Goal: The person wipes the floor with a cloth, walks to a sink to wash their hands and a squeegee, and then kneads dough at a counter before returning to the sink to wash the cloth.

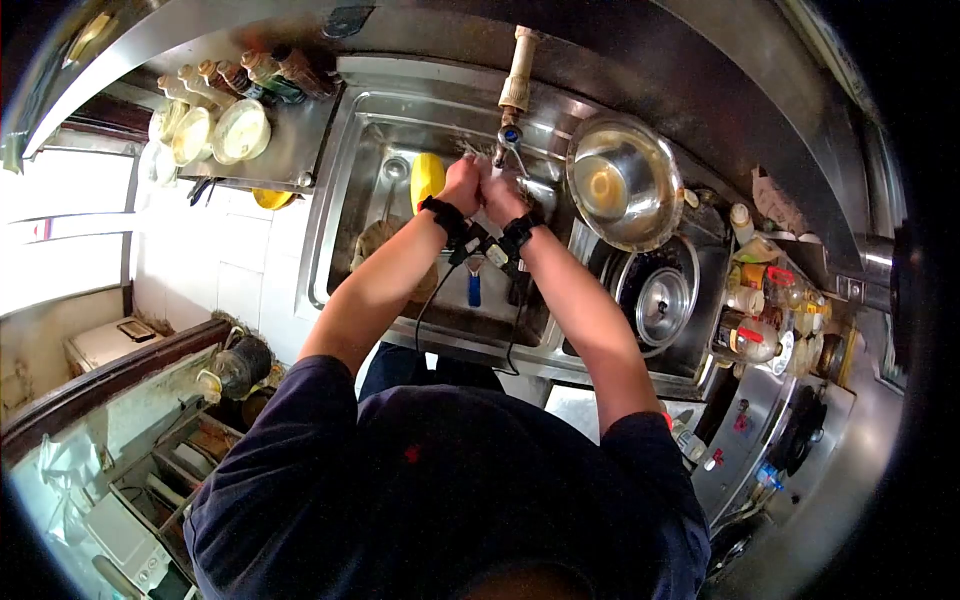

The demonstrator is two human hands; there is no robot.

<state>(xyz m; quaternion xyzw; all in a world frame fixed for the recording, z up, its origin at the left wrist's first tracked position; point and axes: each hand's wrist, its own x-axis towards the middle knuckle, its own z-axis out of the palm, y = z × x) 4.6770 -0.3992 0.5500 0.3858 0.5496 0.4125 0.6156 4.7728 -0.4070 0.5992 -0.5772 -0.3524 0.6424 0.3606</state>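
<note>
Faucet [510, 133]: over the sink [338, 205], just above your joined hands; can't make out the flow.
Left hand [462, 187]: fingers bent near the spout, beside a yellow object [427, 175]; can't tell open or closed.
Right hand [503, 203]: close against the left; grip hidden, contents unclear.
Hand placement: both over the sink, probably so drips fall inside it.
Metal basin [645, 165]: right of your hands, perhaps parked within your right arm's reach.
Round lid [662, 303]: lower, in the right-hand compartment.
Bottles [752, 340]: grouped far right, likely for handy storage.
Writing: some coloured labels on bottles, too small to read; no brand legible.
</note>
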